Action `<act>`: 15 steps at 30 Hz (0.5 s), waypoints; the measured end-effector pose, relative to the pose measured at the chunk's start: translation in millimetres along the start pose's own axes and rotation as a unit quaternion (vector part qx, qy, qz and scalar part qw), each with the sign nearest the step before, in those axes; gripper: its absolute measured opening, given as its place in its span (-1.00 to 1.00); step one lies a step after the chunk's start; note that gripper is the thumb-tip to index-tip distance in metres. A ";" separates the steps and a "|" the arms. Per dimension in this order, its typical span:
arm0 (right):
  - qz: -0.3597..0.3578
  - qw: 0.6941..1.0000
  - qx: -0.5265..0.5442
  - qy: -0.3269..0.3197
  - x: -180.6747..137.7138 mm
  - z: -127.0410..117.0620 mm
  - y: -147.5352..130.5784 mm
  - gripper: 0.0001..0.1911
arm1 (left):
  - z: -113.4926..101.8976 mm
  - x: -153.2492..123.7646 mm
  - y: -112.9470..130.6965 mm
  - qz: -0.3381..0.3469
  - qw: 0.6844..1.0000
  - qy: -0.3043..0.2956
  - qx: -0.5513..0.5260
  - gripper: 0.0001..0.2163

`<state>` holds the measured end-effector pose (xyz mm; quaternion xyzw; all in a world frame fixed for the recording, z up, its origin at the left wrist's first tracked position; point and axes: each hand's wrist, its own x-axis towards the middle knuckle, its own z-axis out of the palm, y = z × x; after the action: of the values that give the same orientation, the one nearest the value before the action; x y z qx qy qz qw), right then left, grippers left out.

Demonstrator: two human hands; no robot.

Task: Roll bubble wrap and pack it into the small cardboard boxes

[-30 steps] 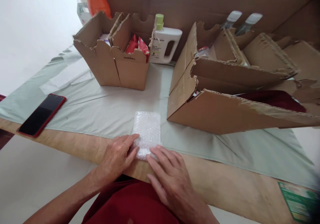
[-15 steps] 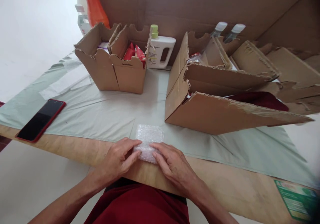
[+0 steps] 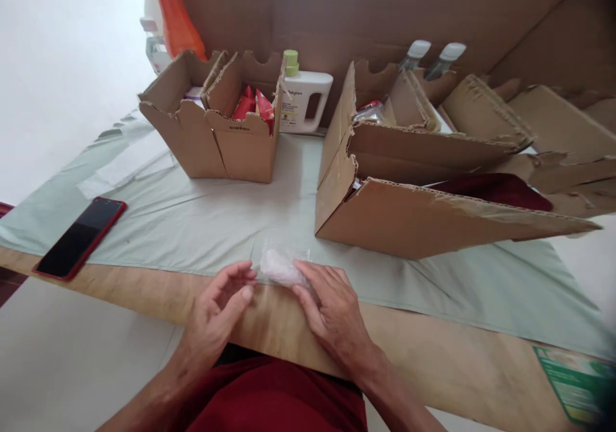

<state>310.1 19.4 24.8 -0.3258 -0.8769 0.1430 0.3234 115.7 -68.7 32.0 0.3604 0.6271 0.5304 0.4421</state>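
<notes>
A folded piece of clear bubble wrap (image 3: pixel 279 266) lies at the front edge of the green cloth, half over the bare wood. My right hand (image 3: pixel 335 310) grips its right end, fingers on top and thumb at the near side. Part of the wrap is hidden under those fingers. To the left, my left hand (image 3: pixel 216 313) is held just apart from the wrap, its fingers curved and separated from the thumb, with nothing in it.
A phone (image 3: pixel 81 238) in a red case lies at the left. Behind stand small cardboard bins (image 3: pixel 245 153), a white detergent bottle (image 3: pixel 304 101) and an orange bottle (image 3: pixel 180 24). A larger divided cardboard box (image 3: pixel 414 220) takes up the right. A green printed card (image 3: pixel 572 380) lies at the front right.
The bubble wrap's near part has been folded up, so it now looks smaller. My left hand has let go and drawn back left; my right hand stays on the wrap.
</notes>
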 end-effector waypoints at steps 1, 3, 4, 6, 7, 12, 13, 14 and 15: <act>0.015 0.999 0.029 0.004 -2.4 -2.2 -4.5 -0.75 | 3.9 -4.7 0.3 -0.035 0.997 -0.022 -0.067 -0.58; 0.043 0.995 0.094 -0.013 -9.0 -6.5 -17.6 -0.72 | 14.2 -10.5 -0.7 -0.068 0.980 -0.072 -0.174 -0.51; 0.062 0.989 0.128 -0.030 -12.7 -8.3 -24.5 -0.70 | 19.6 -11.8 -1.7 -0.072 0.971 -0.090 -0.209 -0.49; 0.103 0.977 0.179 -0.058 -19.6 -11.2 -35.2 -0.69 | 28.1 -12.6 -3.9 -0.071 0.961 -0.109 -0.246 -0.49; 0.117 0.974 0.187 -0.060 -22.5 -12.7 -37.9 -0.71 | 30.6 -12.8 -4.7 -0.068 0.959 -0.114 -0.251 -0.50; 0.175 0.969 0.168 -0.042 -31.9 -31.6 -28.8 -0.55 | 28.7 -18.6 0.1 -0.089 0.971 -0.125 -0.182 -0.66; 0.209 0.955 0.196 -0.072 -32.4 -37.7 -26.0 -0.37 | 27.8 -20.5 2.5 -0.109 0.970 -0.139 -0.168 -0.67; 0.241 0.936 0.231 -0.112 -32.3 -43.7 -24.0 -0.20 | 27.6 -22.3 4.8 -0.129 0.965 -0.162 -0.160 -0.66; 0.261 0.916 0.264 -0.153 -31.6 -49.3 -22.9 -0.09 | 28.0 -23.7 7.1 -0.145 0.958 -0.195 -0.155 -0.67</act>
<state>349.9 -16.8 57.3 -0.4196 -0.7299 0.4966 0.2110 150.2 -79.5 41.8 0.2892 0.4844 0.4704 0.6785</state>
